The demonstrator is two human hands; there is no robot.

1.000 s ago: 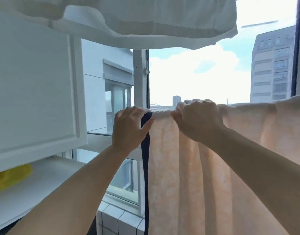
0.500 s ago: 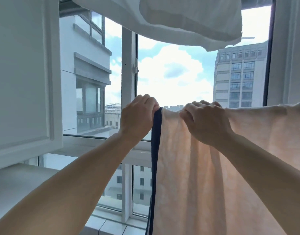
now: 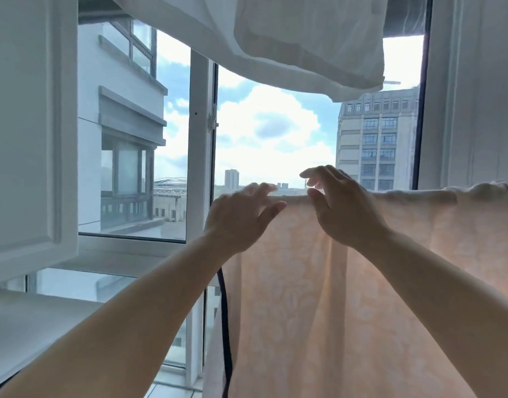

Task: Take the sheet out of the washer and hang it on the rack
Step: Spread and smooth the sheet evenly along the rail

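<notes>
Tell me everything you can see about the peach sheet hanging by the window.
The sheet is thin, pale peach cloth with a faint lighter floral pattern, lit from behind by the window. It hangs folded over a straight horizontal support hidden under its top edge and falls in soft vertical folds out of frame below and to the right. A dark navy edge runs down its left side. The left hand and right hand, fingers loose, hover at its top edge without gripping it.

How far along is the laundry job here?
Nearly done: the peach sheet already hangs draped over a rail hidden under its top fold. In hand: left hand and right hand hover open at that top edge, gripping nothing. Left: perhaps smoothing the bunched folds at the right.
</notes>
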